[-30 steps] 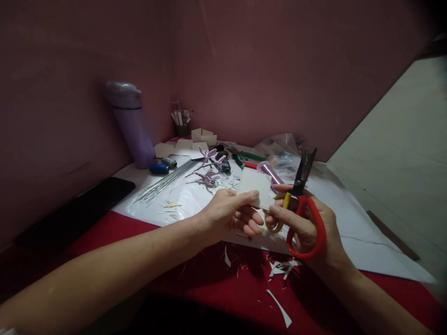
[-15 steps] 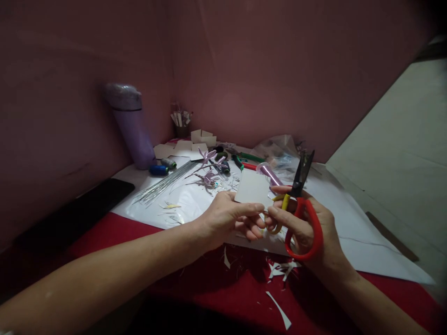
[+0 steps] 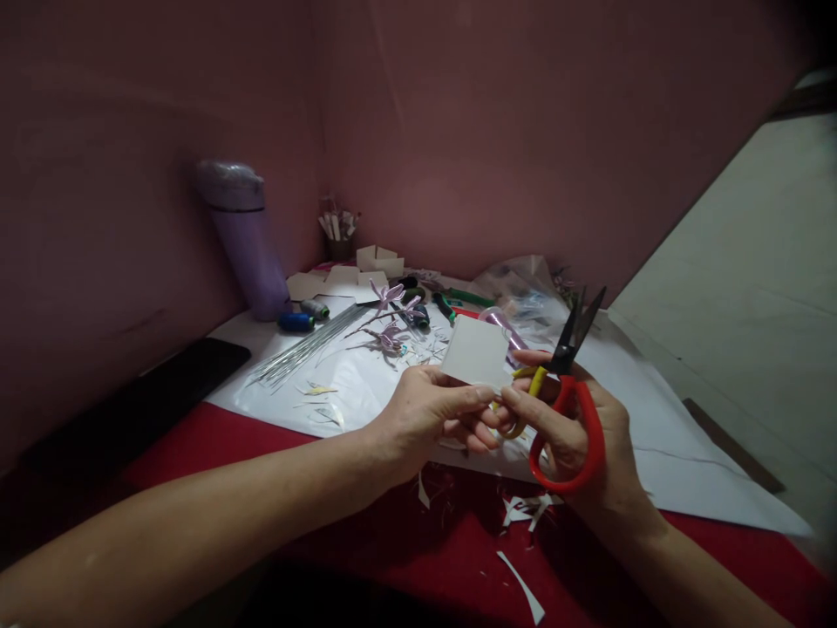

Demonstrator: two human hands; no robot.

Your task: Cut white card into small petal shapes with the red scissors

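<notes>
My left hand point(image 3: 451, 410) pinches the lower edge of a small white card point(image 3: 476, 351) between thumb and fingers. The card is tilted up toward me, with a faint curved mark near its upper right corner. My right hand point(image 3: 575, 419) is wrapped round a pair of scissors point(image 3: 566, 359) with red and yellow handles. Their dark blades point up, slightly apart, to the right of the card. The right thumb and fingertips also meet at the card's lower right corner, close to the left fingertips.
Behind the hands lie purple wire flowers point(image 3: 389, 336), a bundle of thin wires point(image 3: 320, 344), thread spools point(image 3: 296, 322) and blank cards point(image 3: 343, 279). A purple bottle point(image 3: 245, 244) stands by the wall. Paper scraps point(image 3: 521, 586) lie on the red cloth point(image 3: 392, 541); a dark phone-like slab point(image 3: 144, 392) is left.
The card has tilted slightly and its curved mark now shows. The scissors have shifted a little to the right and lean further right. Both hands keep their holds.
</notes>
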